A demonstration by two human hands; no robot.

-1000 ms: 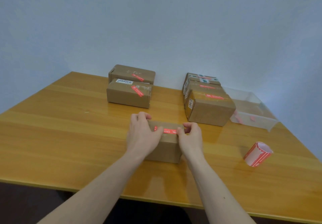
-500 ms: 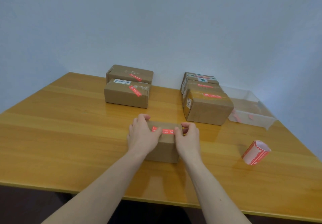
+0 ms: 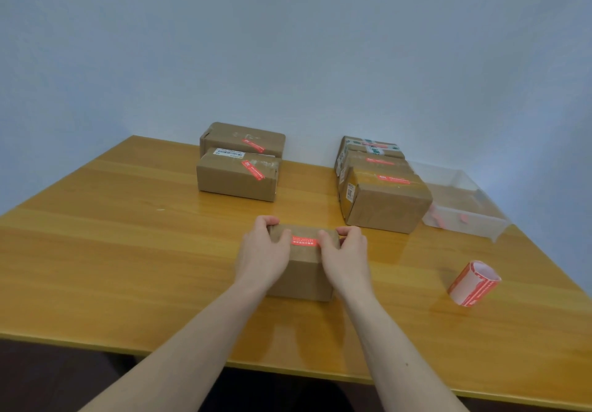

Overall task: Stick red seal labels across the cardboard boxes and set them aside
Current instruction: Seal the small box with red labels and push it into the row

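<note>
Now both hands [image 3: 304,256] around labelled box [image 3: 302,270]

a small box [image 3: 302,270] sits on the table [image 3: 112,251] near its front edge, between both hands. behind it to the left lie two boxes [image 3: 237,179], behind to the right a stack of boxes [image 3: 384,206], then a tray [image 3: 464,216]. a label roll [image 3: 474,283] lies to the right.

The table [image 3: 112,251] is glossy varnished wood; the boxes [image 3: 237,181] are matt brown cardboard; the tray [image 3: 464,216] is clear plastic.
</note>
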